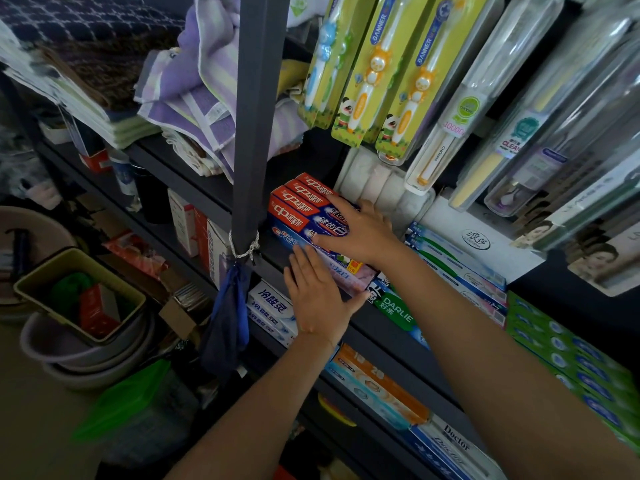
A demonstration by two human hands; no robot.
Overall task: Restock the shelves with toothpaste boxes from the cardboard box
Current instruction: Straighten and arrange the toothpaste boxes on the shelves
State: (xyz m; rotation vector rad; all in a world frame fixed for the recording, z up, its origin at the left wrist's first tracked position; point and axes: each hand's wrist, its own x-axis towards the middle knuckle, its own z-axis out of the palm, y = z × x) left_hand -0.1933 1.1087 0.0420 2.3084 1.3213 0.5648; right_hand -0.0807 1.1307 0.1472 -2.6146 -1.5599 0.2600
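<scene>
On the dark metal shelf (374, 332), red-and-blue toothpaste boxes (304, 206) lay stacked beside the upright post (252, 133); the right hand (360, 230) and left hand (318, 299) pressed flat, fingers straight, on them.

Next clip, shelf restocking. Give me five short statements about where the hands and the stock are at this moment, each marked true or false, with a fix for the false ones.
1. The right hand lies flat on the red and blue toothpaste boxes. True.
2. The left hand holds a toothbrush pack. False: it presses, fingers straight, on the pale toothpaste box at the shelf's front edge.
3. Children's toothbrush packs hang above the toothpaste. True.
4. The green Darlie boxes lie to the left of the left hand. False: they lie to its right.
5. A folded purple striped towel lies on the shelf above. True.
</scene>
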